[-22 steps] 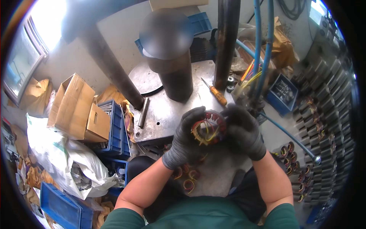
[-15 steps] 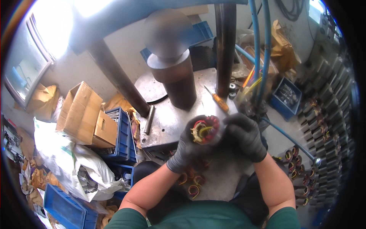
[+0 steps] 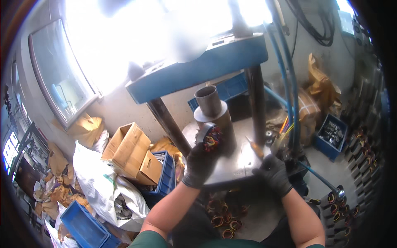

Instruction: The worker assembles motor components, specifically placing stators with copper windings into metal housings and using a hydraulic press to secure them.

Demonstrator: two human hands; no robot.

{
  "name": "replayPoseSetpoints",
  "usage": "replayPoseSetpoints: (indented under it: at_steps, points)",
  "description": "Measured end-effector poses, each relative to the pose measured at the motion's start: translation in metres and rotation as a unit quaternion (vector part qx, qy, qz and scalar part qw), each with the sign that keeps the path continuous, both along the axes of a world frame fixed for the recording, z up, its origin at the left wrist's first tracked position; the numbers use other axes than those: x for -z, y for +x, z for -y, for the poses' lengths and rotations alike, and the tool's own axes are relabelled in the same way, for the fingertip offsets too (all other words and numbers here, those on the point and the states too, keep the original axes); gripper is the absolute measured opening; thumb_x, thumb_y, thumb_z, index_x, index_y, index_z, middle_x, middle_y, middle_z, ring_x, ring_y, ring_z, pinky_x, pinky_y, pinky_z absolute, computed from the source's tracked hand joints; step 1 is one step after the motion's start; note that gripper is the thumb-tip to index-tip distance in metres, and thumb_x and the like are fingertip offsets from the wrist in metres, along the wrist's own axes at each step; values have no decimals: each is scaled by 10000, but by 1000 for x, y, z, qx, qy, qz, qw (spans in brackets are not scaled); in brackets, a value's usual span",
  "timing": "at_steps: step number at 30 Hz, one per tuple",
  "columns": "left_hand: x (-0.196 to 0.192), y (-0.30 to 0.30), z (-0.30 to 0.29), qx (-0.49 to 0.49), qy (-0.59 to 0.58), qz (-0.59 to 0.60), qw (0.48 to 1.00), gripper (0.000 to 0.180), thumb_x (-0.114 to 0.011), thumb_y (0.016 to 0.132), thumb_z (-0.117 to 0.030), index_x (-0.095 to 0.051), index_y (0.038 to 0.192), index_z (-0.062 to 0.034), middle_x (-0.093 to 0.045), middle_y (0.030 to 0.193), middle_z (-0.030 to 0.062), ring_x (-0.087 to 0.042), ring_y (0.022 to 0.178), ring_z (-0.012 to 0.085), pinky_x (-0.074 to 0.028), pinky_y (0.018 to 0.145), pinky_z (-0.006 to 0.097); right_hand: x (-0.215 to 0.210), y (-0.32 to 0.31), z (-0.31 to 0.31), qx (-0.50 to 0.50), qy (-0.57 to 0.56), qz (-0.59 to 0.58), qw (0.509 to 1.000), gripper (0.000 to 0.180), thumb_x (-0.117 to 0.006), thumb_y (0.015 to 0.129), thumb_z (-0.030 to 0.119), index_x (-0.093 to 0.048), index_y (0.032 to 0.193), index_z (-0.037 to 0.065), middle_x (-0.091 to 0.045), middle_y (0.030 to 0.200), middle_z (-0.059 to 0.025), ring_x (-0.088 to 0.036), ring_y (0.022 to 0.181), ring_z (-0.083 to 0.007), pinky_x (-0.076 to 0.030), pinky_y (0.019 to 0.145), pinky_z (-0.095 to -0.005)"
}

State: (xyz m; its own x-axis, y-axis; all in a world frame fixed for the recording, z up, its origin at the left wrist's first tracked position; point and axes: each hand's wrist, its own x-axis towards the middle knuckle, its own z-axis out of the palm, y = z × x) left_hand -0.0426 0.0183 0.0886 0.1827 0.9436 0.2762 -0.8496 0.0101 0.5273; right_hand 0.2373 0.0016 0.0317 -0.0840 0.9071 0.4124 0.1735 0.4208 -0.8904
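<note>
My gloved left hand (image 3: pixel 200 165) is closed around a wound motor stator (image 3: pixel 210 138), a metal ring with red, yellow and dark wires bunched at its face. I hold it raised, in front of a steel cylinder (image 3: pixel 211 109) that stands on the press plate (image 3: pixel 229 170). Over the plate's right front edge is my gloved right hand (image 3: pixel 273 173), its thumb and fingers apart and nothing visible in them. Just beyond its fingertips lies a screwdriver (image 3: pixel 256 149) with an orange handle.
A blue press frame (image 3: pixel 198 72) on dark posts spans the plate. Cardboard boxes (image 3: pixel 130 149), a white sack (image 3: pixel 97 177) and a blue crate (image 3: pixel 84 225) sit left. More wound stators (image 3: pixel 227 219) lie below. Blue hoses (image 3: pixel 291 91) and a parts bin (image 3: pixel 331 136) are right.
My hands have moved apart. The left has carried the stator up toward the steel cylinder and turned it; the right has let go and moved toward the screwdriver. The view has tilted up.
</note>
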Motion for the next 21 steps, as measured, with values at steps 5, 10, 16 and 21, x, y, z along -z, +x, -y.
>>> replayPoseSetpoints:
  at_steps: [5,10,16,21]
  points:
    - [-71,-7,-61,-399,258,-370,798,700,-841,763,24,-495,1371,-2,-617,1296,132,-649,1158,257,-566,1016,371,29,-3,-12,2,-69,-1,998,359,-935,734,210,-618,772,47,-591,703,-20,-526,665,-113,-495,640,-332]
    - [-120,-25,-128,-436,306,-499,684,495,-870,791,-220,-657,1192,-22,-703,1164,92,-666,1075,176,-550,887,314,14,-9,-9,-30,-71,105,991,489,-866,803,452,-655,785,12,-623,685,-93,-557,653,-157,-512,668,-385]
    - [-140,-26,-167,-493,112,-697,508,536,-867,796,-453,-705,1122,-60,-733,1102,70,-694,973,183,-557,851,333,12,-9,3,-118,-77,67,988,437,-728,930,439,-681,834,15,-676,772,-157,-682,769,-273,-525,761,-417]
    - [-153,-1,-153,-406,99,-720,554,695,-888,745,-512,-674,1226,-58,-723,1168,100,-692,1042,208,-560,906,341,26,-2,-4,-182,41,192,964,287,-673,928,345,-687,913,59,-704,903,-193,-702,894,-354,-539,806,-435]
